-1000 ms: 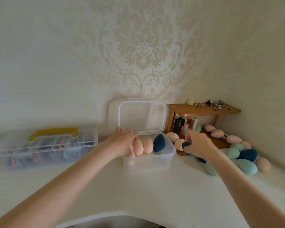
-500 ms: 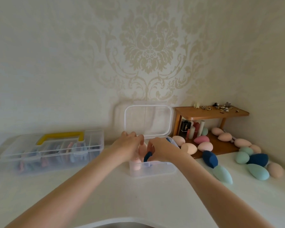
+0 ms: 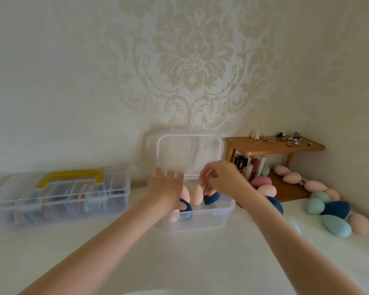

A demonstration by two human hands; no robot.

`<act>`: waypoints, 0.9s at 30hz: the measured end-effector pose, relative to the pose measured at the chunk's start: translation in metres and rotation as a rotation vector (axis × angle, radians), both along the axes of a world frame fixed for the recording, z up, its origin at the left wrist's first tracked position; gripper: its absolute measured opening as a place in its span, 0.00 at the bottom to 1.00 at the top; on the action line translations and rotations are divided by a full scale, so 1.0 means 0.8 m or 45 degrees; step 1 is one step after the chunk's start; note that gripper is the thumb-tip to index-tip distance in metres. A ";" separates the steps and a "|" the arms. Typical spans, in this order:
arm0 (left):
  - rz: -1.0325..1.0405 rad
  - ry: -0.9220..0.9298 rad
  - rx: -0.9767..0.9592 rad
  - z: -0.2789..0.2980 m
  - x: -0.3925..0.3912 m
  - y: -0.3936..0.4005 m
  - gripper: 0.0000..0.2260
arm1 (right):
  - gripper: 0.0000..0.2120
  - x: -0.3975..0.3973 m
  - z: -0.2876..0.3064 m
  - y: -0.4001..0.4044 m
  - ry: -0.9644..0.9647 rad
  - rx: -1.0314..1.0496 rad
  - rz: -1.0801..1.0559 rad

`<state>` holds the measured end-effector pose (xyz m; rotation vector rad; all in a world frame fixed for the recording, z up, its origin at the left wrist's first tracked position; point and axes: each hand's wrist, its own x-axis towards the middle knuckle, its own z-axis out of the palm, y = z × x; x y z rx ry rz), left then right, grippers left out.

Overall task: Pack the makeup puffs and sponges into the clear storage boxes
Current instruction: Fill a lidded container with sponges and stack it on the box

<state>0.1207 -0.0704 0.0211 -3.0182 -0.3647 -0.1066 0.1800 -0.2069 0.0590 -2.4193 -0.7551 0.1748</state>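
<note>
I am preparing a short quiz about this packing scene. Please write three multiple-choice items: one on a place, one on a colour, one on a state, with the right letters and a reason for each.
1. Where does the wooden shelf stand?
A. right of the open clear box
B. left of it
C. inside it

2. What colour is the handle on the closed organizer case?
A. red
B. yellow
C. green

3. How is the lid of the open clear box?
A. shut flat
B. lying on the table
C. raised upright behind the box

Answers:
1 A: the shelf sits in the corner to the box's right.
2 B: the handle on the case's lid is plainly yellow.
3 C: the lid stands up against the wall, with sponges visible in the box.
</note>
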 end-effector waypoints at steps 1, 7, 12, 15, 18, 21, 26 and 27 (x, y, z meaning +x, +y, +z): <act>-0.001 -0.005 -0.010 0.000 0.001 0.001 0.26 | 0.07 0.014 0.007 -0.014 -0.116 -0.030 -0.106; 0.012 0.011 -0.078 0.002 0.000 -0.001 0.23 | 0.14 0.052 -0.033 -0.068 -0.314 -0.753 -0.261; 0.001 0.017 -0.087 0.002 -0.002 -0.001 0.22 | 0.17 0.049 -0.038 -0.075 -0.491 -0.583 -0.247; 0.005 0.011 -0.068 0.001 -0.001 0.000 0.23 | 0.20 0.029 -0.004 -0.069 -0.461 -0.292 0.004; 0.020 0.031 -0.050 0.002 -0.001 -0.003 0.24 | 0.23 0.010 0.019 -0.050 -0.189 -0.173 0.223; 0.033 0.043 -0.043 0.002 -0.001 -0.004 0.24 | 0.23 0.005 0.013 -0.029 -0.045 -0.257 0.271; 0.013 0.026 -0.054 0.002 -0.004 -0.003 0.24 | 0.15 0.000 -0.012 -0.008 -0.142 -0.450 0.329; 0.010 0.020 -0.056 0.002 -0.004 -0.003 0.24 | 0.14 -0.001 -0.016 -0.004 -0.184 -0.471 0.334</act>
